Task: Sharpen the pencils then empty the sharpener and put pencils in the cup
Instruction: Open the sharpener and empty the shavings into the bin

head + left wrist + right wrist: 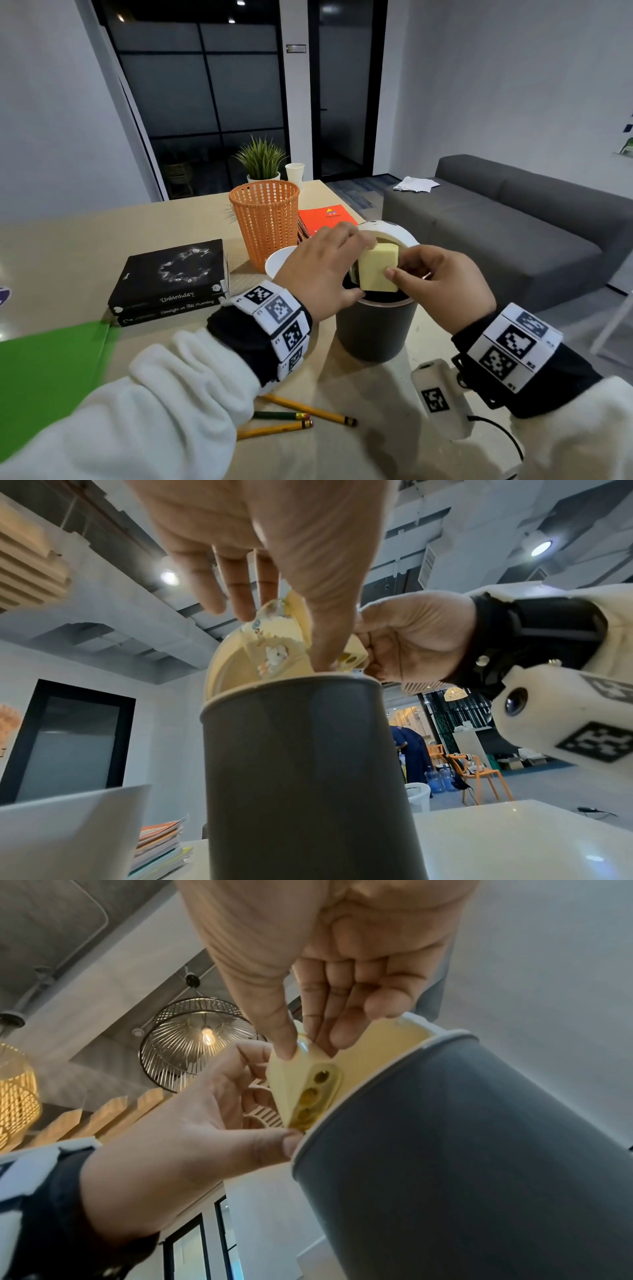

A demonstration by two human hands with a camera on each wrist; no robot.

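Both hands hold a pale yellow pencil sharpener (378, 269) just over the open mouth of a dark grey bin (375, 329). My left hand (359, 269) grips its left side between fingers and thumb. My right hand (399, 264) pinches its right edge. In the right wrist view the sharpener (301, 1091) shows a face with three holes, tilted towards the bin (462, 1150). The left wrist view shows the sharpener's (274, 647) clear cartoon-printed part at the bin (301, 777) rim. Three pencils (308, 409) lie on the table near me. A white paper cup (279, 262) stands left of the bin.
An orange mesh basket (265, 222) stands behind the cup, with a red notebook (327, 217) beside it. Black books (171, 277) and a green folder (44, 380) lie to the left. The bin's white lid (387, 229) stands open. A grey sofa (513, 222) is on the right.
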